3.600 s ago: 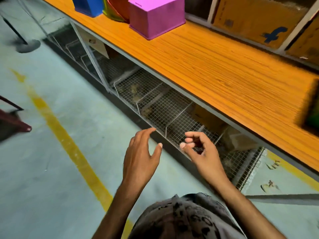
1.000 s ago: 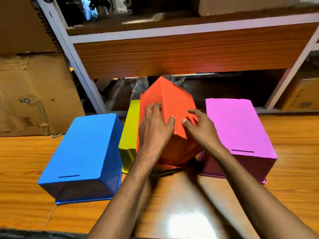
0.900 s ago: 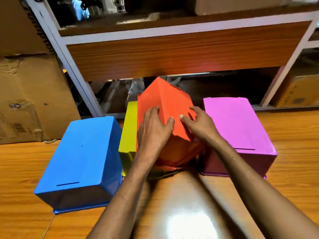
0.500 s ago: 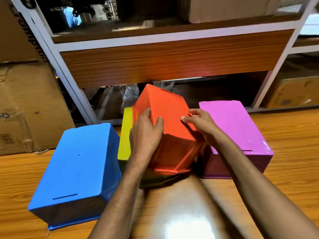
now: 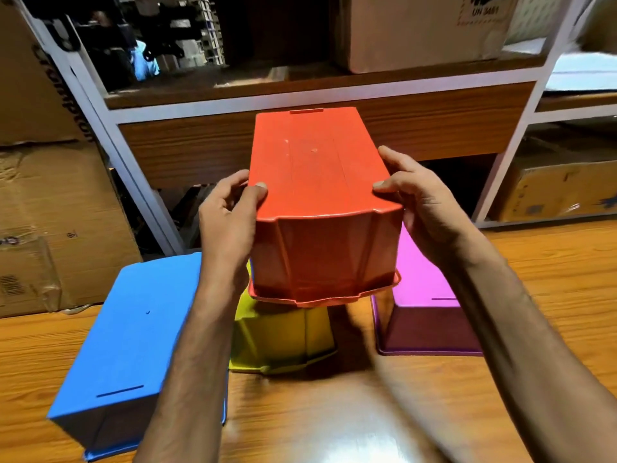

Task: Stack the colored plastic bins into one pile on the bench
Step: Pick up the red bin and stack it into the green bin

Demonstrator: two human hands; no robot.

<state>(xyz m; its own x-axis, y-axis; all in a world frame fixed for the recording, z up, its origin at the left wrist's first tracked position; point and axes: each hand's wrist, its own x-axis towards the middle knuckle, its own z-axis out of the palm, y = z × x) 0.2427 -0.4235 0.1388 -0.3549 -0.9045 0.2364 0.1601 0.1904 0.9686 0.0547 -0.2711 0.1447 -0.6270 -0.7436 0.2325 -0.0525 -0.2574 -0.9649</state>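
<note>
An upside-down orange bin [image 5: 317, 202] is held level in the air above the bench [image 5: 551, 262]. My left hand [image 5: 230, 222] grips its left side and my right hand [image 5: 420, 202] grips its right side, thumbs on top. Below it an upside-down yellow bin [image 5: 283, 335] stands on the bench, partly hidden by the orange one. An upside-down blue bin [image 5: 127, 342] stands to the left and an upside-down purple bin [image 5: 424, 315] to the right.
A white-framed shelf unit [image 5: 140, 182] with a wooden panel rises behind the bench. Cardboard boxes [image 5: 50, 212] stand at the back left, another box [image 5: 417, 31] sits on the upper shelf, and one more box [image 5: 561, 192] at the lower right.
The orange bin, tilted against the yellow one before, has been lifted clear and levelled between both hands. Earlier still I stood at the floor by the bench with nothing in hand.
</note>
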